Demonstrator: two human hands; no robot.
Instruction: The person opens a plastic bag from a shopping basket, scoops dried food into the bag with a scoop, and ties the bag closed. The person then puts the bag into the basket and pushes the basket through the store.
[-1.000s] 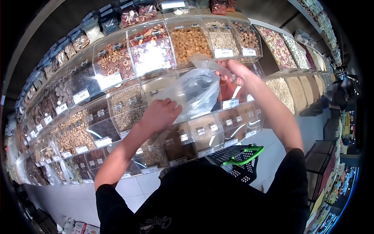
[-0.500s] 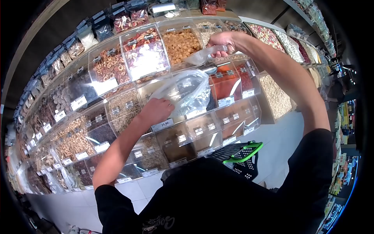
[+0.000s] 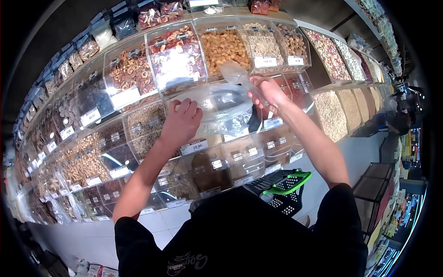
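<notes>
A clear plastic bag (image 3: 228, 115) hangs open over the lower bins, its left edge pinched in my left hand (image 3: 182, 121). At the right side of its mouth, my right hand (image 3: 267, 94) is closed round the handle of a translucent scoop (image 3: 234, 74). The scoop's blade points up and left, over the front edge of the bin of golden dried fruit (image 3: 224, 46). Whether the blade carries anything I cannot make out. Some of the bag's lower part is blurred by its folds and glare.
Bins of dried slices (image 3: 173, 55) and pale strips (image 3: 264, 48) flank the golden fruit. Price tags (image 3: 194, 147) line the bin fronts. Below, by my body, is a black basket with a green handle (image 3: 290, 183). A dark rack (image 3: 373, 182) stands at the right.
Since half a second ago, my right hand has come down and right with the scoop, beside the bag's mouth. My left hand is slightly higher, still on the bag. The view has shifted a little.
</notes>
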